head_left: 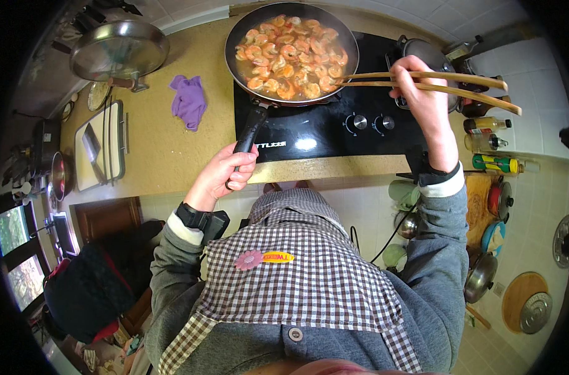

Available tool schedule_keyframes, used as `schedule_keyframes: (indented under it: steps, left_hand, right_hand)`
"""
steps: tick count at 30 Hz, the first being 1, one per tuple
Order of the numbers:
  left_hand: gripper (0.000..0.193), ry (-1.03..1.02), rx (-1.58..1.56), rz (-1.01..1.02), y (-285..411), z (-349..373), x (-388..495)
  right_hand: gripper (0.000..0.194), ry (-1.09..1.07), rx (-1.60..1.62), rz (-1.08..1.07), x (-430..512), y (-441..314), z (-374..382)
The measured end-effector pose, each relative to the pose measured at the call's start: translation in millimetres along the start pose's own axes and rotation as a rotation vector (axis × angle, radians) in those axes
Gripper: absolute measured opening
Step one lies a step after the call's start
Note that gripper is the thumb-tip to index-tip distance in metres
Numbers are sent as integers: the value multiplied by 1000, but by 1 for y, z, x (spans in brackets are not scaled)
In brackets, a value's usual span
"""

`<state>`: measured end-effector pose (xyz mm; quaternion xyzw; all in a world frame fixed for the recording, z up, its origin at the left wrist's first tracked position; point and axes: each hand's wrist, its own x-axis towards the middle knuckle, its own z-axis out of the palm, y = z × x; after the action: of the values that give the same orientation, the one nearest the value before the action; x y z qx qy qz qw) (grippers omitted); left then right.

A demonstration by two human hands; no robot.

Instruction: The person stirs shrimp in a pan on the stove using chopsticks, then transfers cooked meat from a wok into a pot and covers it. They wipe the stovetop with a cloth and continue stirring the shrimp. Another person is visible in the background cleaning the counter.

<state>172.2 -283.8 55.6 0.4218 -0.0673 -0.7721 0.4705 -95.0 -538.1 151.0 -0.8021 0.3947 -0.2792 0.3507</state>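
A dark frying pan (231,70) sits on the black gas hob (308,129), filled with orange-pink shrimp (288,50) in a brownish, steaming sauce. My left hand (228,171) is closed around the pan's black handle (252,126). In my right hand (418,89) is a pair of long wooden chopsticks (472,82). Their tips reach over the pan's right rim and meet the shrimp at that edge; whether they pinch one I cannot tell. The hob's two silver knobs (360,122) lie below the chopsticks.
A purple cloth (189,102) lies on the counter left of the hob. Farther left are a cutting board (118,161) with a cleaver (91,143) and a steel pan (120,51). A lidded dark pot (425,54) and several bottles (486,124) stand at the right. Another person (87,290) is at lower left.
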Motion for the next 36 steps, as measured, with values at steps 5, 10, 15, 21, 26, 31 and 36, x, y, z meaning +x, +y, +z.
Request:
schedule_keyframes:
  steps: [5,10,15,21,26,31,36]
  left_hand:
    - [12,19,-26,-35,0,-1,1]
    - [13,16,-34,-19,0,0,1]
    - [13,32,-32,-29,1,1,-1]
    - [9,13,-15,-12,0,2,-2]
    - [10,-2,3,-14,1,2,-1]
    - [14,22,27,-9,3,4,-3]
    - [26,0,133,153,-5,2,-6]
  right_hand:
    - [12,-13,101,-106,-3,0,13]
    - [13,-72,273,-304,-1,-6,51]
    - [11,-141,84,-324,15,-5,81]
    - [10,-96,123,-334,10,0,59]
    - [7,30,-19,-368,17,4,60]
    - [9,97,194,-263,29,25,44]
    - [10,121,-112,-351,47,41,26]
